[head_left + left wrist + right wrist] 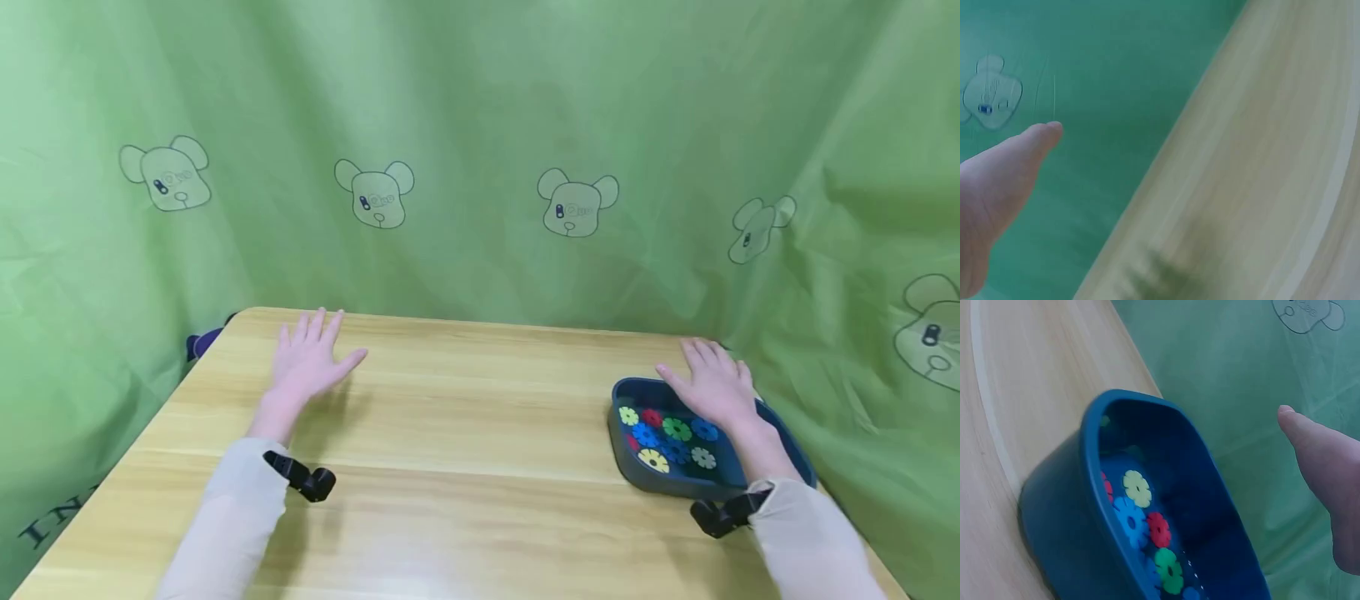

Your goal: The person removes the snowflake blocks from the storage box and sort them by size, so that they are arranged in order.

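Observation:
My left hand (306, 362) hovers over the far left part of the wooden table (465, 400), fingers spread, holding nothing. Its thumb (1016, 165) shows at the left of the left wrist view. Over the far side of a dark blue plastic bin (626, 458) is my right hand (716, 387), its fingers straight and nothing in its grasp. Inside the bin lie several flower-shaped plastic discs, among them a green disc (677, 429), a red disc (1159, 529), a blue disc (1130, 522) and a yellow disc (1137, 488). The right forearm hides part of the bin's right side.
A green curtain (480, 250) printed with bear heads hangs behind the table and along both sides. The bin stands near the table's right edge. Something purple (204, 342) shows beyond the table's left edge. Black wrist cameras sit on both sleeves.

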A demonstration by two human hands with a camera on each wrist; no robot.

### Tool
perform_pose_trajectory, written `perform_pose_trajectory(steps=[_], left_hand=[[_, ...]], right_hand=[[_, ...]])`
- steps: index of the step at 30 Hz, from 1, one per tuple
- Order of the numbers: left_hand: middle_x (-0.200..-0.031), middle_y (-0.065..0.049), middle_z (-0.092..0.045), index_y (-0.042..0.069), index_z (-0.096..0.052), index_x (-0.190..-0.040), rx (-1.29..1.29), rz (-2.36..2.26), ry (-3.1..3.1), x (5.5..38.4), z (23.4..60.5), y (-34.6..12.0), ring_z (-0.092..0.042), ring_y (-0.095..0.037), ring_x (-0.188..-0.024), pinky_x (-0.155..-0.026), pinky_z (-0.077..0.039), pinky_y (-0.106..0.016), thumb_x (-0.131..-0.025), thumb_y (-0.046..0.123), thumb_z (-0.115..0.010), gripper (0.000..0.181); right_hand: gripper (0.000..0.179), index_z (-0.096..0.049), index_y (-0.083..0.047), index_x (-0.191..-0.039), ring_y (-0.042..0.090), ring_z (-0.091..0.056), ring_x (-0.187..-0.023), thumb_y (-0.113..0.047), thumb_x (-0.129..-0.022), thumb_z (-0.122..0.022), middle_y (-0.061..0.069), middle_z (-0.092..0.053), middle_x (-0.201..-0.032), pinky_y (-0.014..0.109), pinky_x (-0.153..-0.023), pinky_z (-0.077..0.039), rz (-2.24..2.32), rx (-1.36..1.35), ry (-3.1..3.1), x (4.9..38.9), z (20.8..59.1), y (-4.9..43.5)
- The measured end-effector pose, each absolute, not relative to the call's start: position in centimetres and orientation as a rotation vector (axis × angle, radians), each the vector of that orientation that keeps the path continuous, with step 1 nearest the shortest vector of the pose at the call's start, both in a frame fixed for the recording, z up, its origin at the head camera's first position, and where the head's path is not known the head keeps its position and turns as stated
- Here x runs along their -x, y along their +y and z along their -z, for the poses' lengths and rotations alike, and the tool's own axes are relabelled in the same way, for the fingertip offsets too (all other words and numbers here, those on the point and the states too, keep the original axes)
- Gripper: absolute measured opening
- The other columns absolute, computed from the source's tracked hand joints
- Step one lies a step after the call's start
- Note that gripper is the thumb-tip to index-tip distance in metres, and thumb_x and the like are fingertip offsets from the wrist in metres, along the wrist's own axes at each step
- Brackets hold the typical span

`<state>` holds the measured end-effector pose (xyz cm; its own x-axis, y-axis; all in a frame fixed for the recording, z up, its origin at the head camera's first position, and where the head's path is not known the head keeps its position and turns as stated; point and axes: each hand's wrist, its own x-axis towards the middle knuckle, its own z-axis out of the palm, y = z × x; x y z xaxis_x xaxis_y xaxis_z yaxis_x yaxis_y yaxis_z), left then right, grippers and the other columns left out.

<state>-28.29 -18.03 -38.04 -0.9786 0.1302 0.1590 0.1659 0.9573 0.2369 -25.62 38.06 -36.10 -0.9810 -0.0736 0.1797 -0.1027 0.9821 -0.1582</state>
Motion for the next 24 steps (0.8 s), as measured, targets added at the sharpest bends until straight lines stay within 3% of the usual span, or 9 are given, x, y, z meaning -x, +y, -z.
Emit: perform_pose_trajectory(steps=[7, 14, 24], left_hand=[[-0.152, -0.02, -0.007, 0.008, -0.009, -0.149, 0.326, 0.449, -2.955, 29.0, 37.6, -14.3, -0.001, -0.038, -0.138, -0.107, 0.006, -0.053, -0.088, 0.06, -0.044, 0.088], [-0.152, -0.017, -0.014, 0.001, -0.012, -0.147, 0.403, 0.824, -2.859, 28.8, 37.9, -9.1, -0.015, -0.032, -0.138, -0.111, -0.011, -0.043, -0.089, 0.053, -0.05, 0.088], [-0.141, -0.017, -0.04, 0.0, -0.033, -0.141, 0.241, 1.602, -2.532, 27.3, 39.7, -2.3, -0.038, -0.03, -0.129, -0.105, -0.029, -0.041, -0.087, 0.044, -0.06, 0.075]], right_hand=[[0.081, -0.018, 0.009, -0.143, 0.055, -0.017, -0.126, -0.054, -0.095, -0.035, 0.037, -0.022, -0.14, 0.072, -0.092, -0.012, -0.341, -0.087, -2.955, 24.5, 35.5, 40.1], [0.084, -0.011, 0.011, -0.142, 0.06, -0.022, -0.119, -0.048, -0.093, -0.045, 0.041, -0.02, -0.138, 0.071, -0.087, -0.021, -0.476, -0.004, -2.903, 22.4, 35.9, 43.7], [0.08, -0.008, 0.013, -0.141, 0.061, -0.031, -0.111, -0.04, -0.095, -0.046, 0.045, -0.029, -0.129, 0.067, -0.09, -0.024, -0.85, 0.187, -2.819, 18.7, 38.1, 49.0]])
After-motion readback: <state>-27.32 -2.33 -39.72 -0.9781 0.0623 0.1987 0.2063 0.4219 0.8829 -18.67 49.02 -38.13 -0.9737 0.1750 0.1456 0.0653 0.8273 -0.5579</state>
